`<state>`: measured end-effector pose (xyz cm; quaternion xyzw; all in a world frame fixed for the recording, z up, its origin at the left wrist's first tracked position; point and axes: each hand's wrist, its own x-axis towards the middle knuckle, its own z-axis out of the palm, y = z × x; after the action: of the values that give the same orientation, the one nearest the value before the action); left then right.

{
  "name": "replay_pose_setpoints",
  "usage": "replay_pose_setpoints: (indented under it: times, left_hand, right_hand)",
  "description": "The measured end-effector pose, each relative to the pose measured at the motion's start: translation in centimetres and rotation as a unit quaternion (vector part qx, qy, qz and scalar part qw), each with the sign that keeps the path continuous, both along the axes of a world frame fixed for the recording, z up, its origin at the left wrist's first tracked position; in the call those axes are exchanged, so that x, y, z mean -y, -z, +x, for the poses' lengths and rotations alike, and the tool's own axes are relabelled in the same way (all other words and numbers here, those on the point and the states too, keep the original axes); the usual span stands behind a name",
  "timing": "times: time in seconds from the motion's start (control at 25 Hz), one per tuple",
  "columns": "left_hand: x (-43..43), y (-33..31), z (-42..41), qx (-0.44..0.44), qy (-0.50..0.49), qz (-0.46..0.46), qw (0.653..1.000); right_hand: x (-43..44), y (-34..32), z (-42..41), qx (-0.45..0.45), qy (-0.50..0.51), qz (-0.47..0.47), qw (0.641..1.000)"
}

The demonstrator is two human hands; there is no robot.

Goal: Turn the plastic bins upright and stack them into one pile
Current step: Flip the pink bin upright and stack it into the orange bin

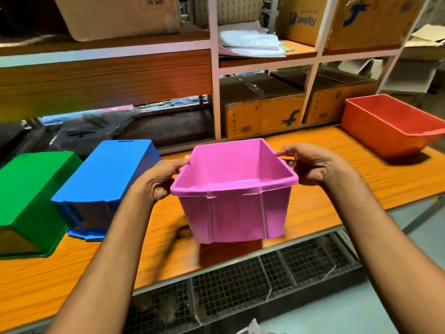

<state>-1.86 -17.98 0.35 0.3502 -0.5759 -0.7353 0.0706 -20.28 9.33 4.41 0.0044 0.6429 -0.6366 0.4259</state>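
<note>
Head view: pink bin (237,203) held upright, open side up, between both hands, over the middle of the bench (342,189) toward its front edge. Its base looks clear of the bench top, with a dark shadow on the wood under it. Lower part of the bin is a bit blurred.

Left hand (161,178) grips the bin's left rim, thumb along the top of the lip, fingers curled under it. Right hand (307,165) grips the right rim the same way, fingers wrapped around the lip, thumb pointing toward the far corner. Both forearms reach in from the bottom of the frame.

Blue bin (108,174) sits upside down on the bench, just left of the pink one, base facing up, rim on the wood. Left forearm crosses in front of its near right corner. Green bin (31,189) is also upside down, at the left end of the bench, just beside the blue; cannot tell if they touch. Red bin (390,126) stands upright, empty, at the back right corner of the bench, well apart from the pink bin.

Behind the back edge is a shelving unit (215,68) with cardboard boxes (265,116) on its lower level, more boxes above, plus a stack of white papers (250,42). Wire mesh (240,285) shows below the front edge.
</note>
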Motion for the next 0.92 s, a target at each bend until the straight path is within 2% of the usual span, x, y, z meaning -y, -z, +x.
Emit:
replay_pose_setpoints:
  times: [0.24, 0.56, 0.8, 0.92]
  left_hand:
    - [-2.8, 0.7, -0.2, -0.006, 0.074, -0.004, 0.997]
    - [-11.4, 2.3, -1.3, -0.072, 0.245, -0.047, 0.966]
    - [-20.8, 3.6, -4.0, -0.090, 0.290, -0.053, 0.951]
    - [-26.7, 4.0, -5.5, -0.101, 0.319, -0.033, 0.942]
  right_hand:
    - [-4.8, 1.7, 1.5, -0.015, 0.006, 0.008, 1.000]
    - [-16.2, 2.1, 6.6, -0.172, 0.085, 0.004, 0.981]
    - [-27.1, 4.3, 9.2, -0.208, 0.145, 0.026, 0.967]
    - [-33.4, 5.9, 9.9, -0.185, 0.193, 0.023, 0.963]
